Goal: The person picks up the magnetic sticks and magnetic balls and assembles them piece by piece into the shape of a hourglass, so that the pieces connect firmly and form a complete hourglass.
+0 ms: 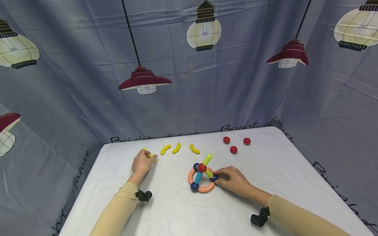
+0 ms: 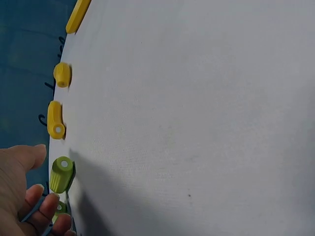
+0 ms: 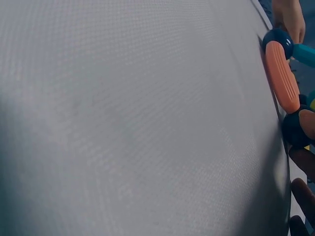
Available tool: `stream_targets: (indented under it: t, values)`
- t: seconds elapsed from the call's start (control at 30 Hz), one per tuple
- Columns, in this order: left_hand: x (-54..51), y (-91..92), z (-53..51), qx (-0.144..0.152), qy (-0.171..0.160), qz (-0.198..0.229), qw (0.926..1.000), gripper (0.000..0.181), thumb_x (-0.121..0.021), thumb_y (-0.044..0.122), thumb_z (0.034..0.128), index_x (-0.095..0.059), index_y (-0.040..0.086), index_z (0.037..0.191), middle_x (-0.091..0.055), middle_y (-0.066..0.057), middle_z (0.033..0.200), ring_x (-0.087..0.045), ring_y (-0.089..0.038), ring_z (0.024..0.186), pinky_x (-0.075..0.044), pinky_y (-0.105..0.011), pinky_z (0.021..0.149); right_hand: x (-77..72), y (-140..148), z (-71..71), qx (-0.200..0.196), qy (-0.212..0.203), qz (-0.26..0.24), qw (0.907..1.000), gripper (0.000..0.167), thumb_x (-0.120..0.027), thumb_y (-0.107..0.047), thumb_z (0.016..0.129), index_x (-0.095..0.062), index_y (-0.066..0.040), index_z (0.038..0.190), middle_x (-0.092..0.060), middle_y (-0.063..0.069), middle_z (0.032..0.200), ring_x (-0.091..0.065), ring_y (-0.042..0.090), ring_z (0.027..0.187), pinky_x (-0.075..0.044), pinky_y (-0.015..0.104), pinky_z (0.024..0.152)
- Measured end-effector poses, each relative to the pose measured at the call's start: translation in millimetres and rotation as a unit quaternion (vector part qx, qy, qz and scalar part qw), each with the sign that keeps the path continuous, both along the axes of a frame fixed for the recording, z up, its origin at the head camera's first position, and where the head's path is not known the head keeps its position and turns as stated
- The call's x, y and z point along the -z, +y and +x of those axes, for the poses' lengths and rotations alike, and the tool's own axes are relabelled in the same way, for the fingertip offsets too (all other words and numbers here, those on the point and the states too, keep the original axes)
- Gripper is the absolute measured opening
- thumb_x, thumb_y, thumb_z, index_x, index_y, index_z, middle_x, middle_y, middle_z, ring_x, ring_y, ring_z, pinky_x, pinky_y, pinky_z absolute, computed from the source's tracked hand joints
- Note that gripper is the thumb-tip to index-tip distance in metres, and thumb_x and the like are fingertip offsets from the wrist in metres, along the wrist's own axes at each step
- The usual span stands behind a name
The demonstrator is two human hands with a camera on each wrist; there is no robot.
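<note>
Sleeve nearest us, lower right; our right grip pinches a blue ball on the toy, lower centre. Left grip is spread by green sticks, centre-left. We reckon tugging sideways could pull the toy apart.

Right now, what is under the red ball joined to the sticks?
A blue stick and a green stick slope down from the red ball. Whether a third reaches the far blue ball is hidden behind it.

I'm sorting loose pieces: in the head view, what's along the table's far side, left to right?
Lime-green sticks, left curved yellow stick, middle curved yellow stick, right curved yellow stick, left red ball, middle red ball, right red ball.
</note>
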State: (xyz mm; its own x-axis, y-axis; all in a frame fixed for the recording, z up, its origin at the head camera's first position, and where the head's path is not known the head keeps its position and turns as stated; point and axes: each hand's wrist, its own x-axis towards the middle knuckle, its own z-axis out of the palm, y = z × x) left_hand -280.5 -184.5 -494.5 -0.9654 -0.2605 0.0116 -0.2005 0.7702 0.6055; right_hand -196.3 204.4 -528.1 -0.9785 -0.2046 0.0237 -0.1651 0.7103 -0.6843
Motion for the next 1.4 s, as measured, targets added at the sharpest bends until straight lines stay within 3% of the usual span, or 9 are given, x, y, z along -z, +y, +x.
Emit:
stream_targets:
  t: [0.27, 0.47, 0.7, 1.0, 1.2, 1.4]
  values:
    - [3.3, -4.2, -0.8, -0.006, -0.015, -0.018, 0.9997, 0.038, -0.071, 0.028, 0.0935, -0.060, 0.001, 0.117, -0.068, -0.015, 0.107, -0.062, -0.034, 0.094, -0.048, -0.046, 0.080, 2.5, 0.0, -0.8, -0.002, -0.001, -0.004, 1.0000, 0.034, -0.087, -0.028, 0.084, -0.076, -0.034, 0.115, -0.068, -0.021, 0.108, -0.057, 0.015, 0.116, -0.046, 0.050, 0.104]
    - [1.4, -7.8, -0.5, 0.016, -0.022, -0.041, 0.9988, 0.032, -0.063, 0.017, 0.0931, -0.064, 0.000, 0.121, -0.070, -0.015, 0.110, -0.063, -0.035, 0.098, -0.048, -0.048, 0.081, 3.9, 2.3, -1.4, -0.003, 0.004, -0.002, 1.0000, 0.034, -0.086, -0.029, 0.084, -0.076, -0.036, 0.115, -0.068, -0.021, 0.108, -0.057, 0.014, 0.116, -0.046, 0.051, 0.103]
    - [-0.9, -13.1, -0.1, 0.052, -0.030, -0.108, 0.9924, 0.035, -0.065, 0.020, 0.0949, -0.071, 0.001, 0.124, -0.070, -0.019, 0.118, -0.062, -0.039, 0.104, -0.048, -0.052, 0.086, 2.9, 2.4, -1.1, -0.004, 0.003, -0.010, 0.9999, 0.034, -0.087, -0.029, 0.084, -0.076, -0.035, 0.115, -0.068, -0.020, 0.109, -0.057, 0.015, 0.117, -0.047, 0.050, 0.104]
    - [2.6, -15.1, 4.3, 0.064, -0.022, -0.122, 0.9901, 0.037, -0.069, 0.023, 0.0973, -0.070, 0.000, 0.126, -0.070, -0.019, 0.118, -0.062, -0.039, 0.103, -0.049, -0.052, 0.085, 3.4, 1.3, -1.0, -0.003, 0.004, -0.007, 1.0000, 0.034, -0.087, -0.029, 0.084, -0.076, -0.035, 0.115, -0.068, -0.021, 0.108, -0.057, 0.015, 0.118, -0.045, 0.051, 0.105]
    - [4.7, -9.4, 9.9, 0.074, 0.006, -0.074, 0.9945, 0.036, -0.065, 0.018, 0.0973, -0.068, 0.001, 0.128, -0.068, -0.016, 0.112, -0.061, -0.037, 0.102, -0.048, -0.051, 0.084, 2.1, 0.5, -1.1, -0.004, 0.002, -0.005, 1.0000, 0.033, -0.087, -0.028, 0.084, -0.076, -0.034, 0.114, -0.068, -0.021, 0.107, -0.057, 0.015, 0.116, -0.046, 0.051, 0.104]
    - [0.3, 3.8, 14.6, 0.092, 0.031, 0.033, 0.9948, 0.036, -0.067, 0.022, 0.0964, -0.068, 0.003, 0.127, -0.068, -0.009, 0.110, -0.063, -0.028, 0.100, -0.049, -0.042, 0.080, -0.3, 0.2, -0.9, -0.004, 0.001, 0.000, 1.0000, 0.033, -0.087, -0.029, 0.083, -0.076, -0.034, 0.114, -0.068, -0.020, 0.106, -0.057, 0.015, 0.115, -0.046, 0.052, 0.103]
